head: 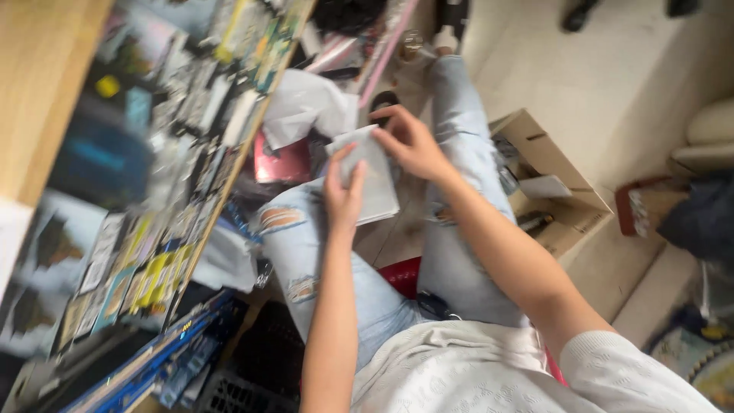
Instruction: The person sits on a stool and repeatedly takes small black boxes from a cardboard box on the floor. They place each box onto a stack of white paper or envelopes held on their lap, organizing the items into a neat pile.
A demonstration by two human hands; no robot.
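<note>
The person sits on a red stool (401, 274), seen from above, in a crowded corner. On the left a wooden board (46, 84) leans, and on it lie many small flat cards and packets (153, 191) in yellow, grey and blue; they are blurred, so their kind cannot be told. Under the board stand blue flat boxes (145, 359) and a dark plastic crate (252, 382). In front of the knees there are white crumpled bags (306, 103) and a pink shiny packet (279, 162). On the right an open cardboard box (562, 187) stands on the pale floor (612, 84), just beside the person's leg.

Both forearms reach forward over the lap, with the elbows bent. The left hand (342, 191) is upright, its fingers pointing up, and it grasps the lower left edge of a thin white packet (373, 177). The right hand (411, 141) comes from the right side and pinches the upper edge of the same packet with thumb and fingertips. The packet is above the left knee, between the two hands.

The packet looks flat, rectangular and slightly glossy, like plastic film or paper. The jeans (459, 153) are light blue denim with torn holes at the knees. The white top (474, 375) has a knitted, patterned texture.
</note>
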